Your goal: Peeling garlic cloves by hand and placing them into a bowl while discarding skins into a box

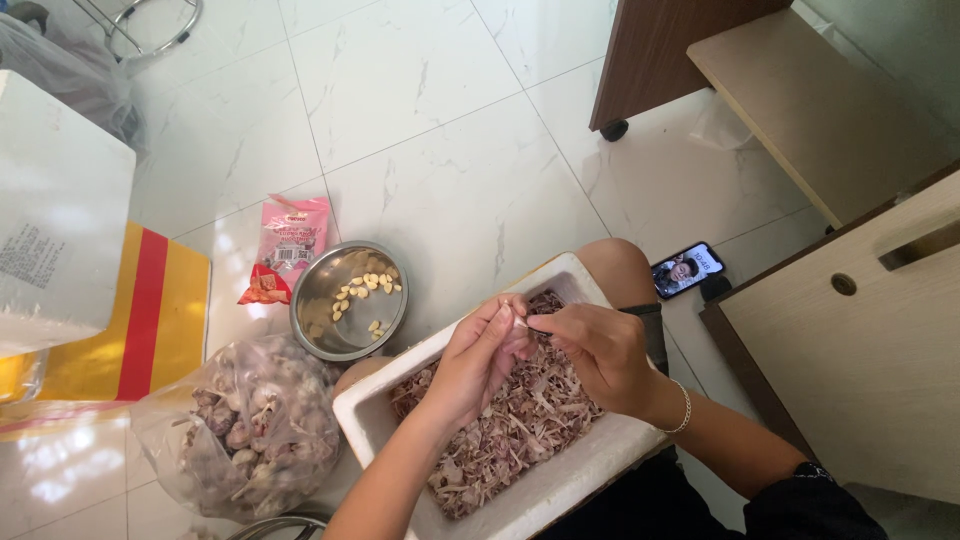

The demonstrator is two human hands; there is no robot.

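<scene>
A small pale garlic clove (518, 316) is pinched by the left hand (478, 362) and right hand (596, 352), mid-peel, above the far edge of the white foam box of papery skins (372, 405); loosened skin probably wants stripping.

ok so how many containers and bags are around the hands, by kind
white foam box: 1, under the left hand and right hand
metal bowl: 1
clear bag of garlic: 1
pink packet: 1
total: 4

A small pale garlic clove (518, 318) sits pinched between the fingertips of both hands, held just above the white foam box (380, 400). The box is filled with a heap of dry, purplish-brown garlic skins (510, 425).
</scene>
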